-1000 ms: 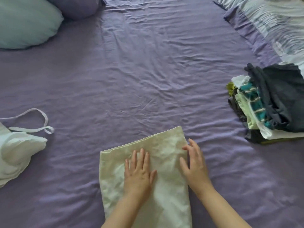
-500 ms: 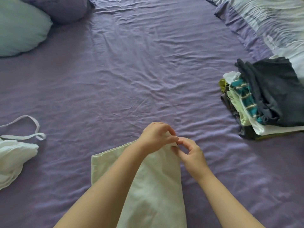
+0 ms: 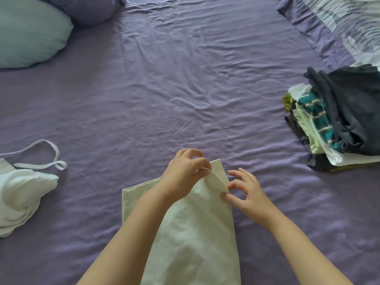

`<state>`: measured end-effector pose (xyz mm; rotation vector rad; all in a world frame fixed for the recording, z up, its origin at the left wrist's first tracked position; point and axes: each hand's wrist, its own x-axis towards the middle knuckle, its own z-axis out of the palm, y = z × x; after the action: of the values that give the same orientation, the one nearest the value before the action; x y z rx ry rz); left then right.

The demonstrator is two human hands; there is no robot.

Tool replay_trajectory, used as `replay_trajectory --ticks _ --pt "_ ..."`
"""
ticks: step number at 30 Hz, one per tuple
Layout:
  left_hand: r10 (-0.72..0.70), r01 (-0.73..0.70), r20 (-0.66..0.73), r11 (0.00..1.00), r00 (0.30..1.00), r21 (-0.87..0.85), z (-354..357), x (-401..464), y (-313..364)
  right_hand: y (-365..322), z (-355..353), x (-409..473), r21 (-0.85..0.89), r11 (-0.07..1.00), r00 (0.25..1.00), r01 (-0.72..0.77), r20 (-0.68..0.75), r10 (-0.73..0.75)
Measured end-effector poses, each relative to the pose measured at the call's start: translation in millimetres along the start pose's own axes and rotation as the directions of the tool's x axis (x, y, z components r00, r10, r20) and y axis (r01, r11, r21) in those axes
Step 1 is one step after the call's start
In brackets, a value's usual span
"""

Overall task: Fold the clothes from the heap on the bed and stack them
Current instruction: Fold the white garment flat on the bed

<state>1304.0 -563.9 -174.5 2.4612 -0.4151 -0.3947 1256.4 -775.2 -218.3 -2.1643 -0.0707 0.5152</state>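
Observation:
A pale cream cloth (image 3: pixel 193 233), folded into a long strip, lies on the purple bed sheet (image 3: pixel 185 89) in front of me. My left hand (image 3: pixel 185 173) pinches its top layer near the far right corner and lifts it slightly. My right hand (image 3: pixel 244 192) pinches the same raised layer at the cloth's right edge, other fingers spread. A stack of folded clothes (image 3: pixel 337 120), topped by a dark grey garment, sits at the right. A white garment (image 3: pixel 22 192) with a loose strap lies crumpled at the left.
A light blue pillow (image 3: pixel 28 31) and a purple pillow (image 3: pixel 86 7) lie at the far left. A patterned duvet (image 3: pixel 345 23) is bunched at the far right. Wrinkled sheet spreads between the heap and the stack.
Both hands left the flat cloth and moved to its far right corner. They now pinch and lift the top layer there, and have drawn slightly apart.

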Motion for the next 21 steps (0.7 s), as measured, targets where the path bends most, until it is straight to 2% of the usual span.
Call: replay_trajectory --ticks 2,3,6,9,12,15,17,19,21 --pt "-0.028 0.027 -0.019 0.999 0.999 -0.032 1 -5 -4 3 -1 -4 0.042 0.999 0.999 0.008 -0.032 -0.007" --pt "-0.039 0.037 -0.033 0.998 0.999 -0.058 2 -6 -6 3 -1 -6 0.115 0.993 0.999 -0.006 -0.048 0.012" --pt "-0.050 0.046 -0.029 0.993 0.998 -0.112 3 -10 -12 7 4 -8 0.340 0.938 0.982 -0.065 -0.144 0.120" --pt "-0.054 0.060 0.043 0.985 0.998 -0.159 3 -14 -15 3 11 1 0.472 0.871 0.933 -0.138 -0.233 0.274" --pt "-0.059 0.078 0.101 0.979 0.993 -0.189 1 -20 -14 -2 17 16 0.409 0.886 0.922 -0.221 -0.208 0.326" --pt "-0.040 0.065 0.130 0.979 0.991 -0.191 -3 -22 -13 -1 17 32 0.142 0.960 0.934 -0.240 -0.235 0.268" --pt "-0.034 0.065 0.148 0.975 0.988 -0.211 -8 -22 -13 8 9 42 0.032 0.952 0.902 -0.304 -0.312 0.299" --pt "-0.027 0.068 0.179 0.971 0.984 -0.228 -11 -22 -14 17 2 47 0.036 0.931 0.867 -0.364 -0.351 0.353" --pt "-0.018 0.070 0.214 0.969 0.977 -0.236 -11 -20 -13 23 2 47 0.045 0.920 0.863 -0.389 -0.330 0.382"
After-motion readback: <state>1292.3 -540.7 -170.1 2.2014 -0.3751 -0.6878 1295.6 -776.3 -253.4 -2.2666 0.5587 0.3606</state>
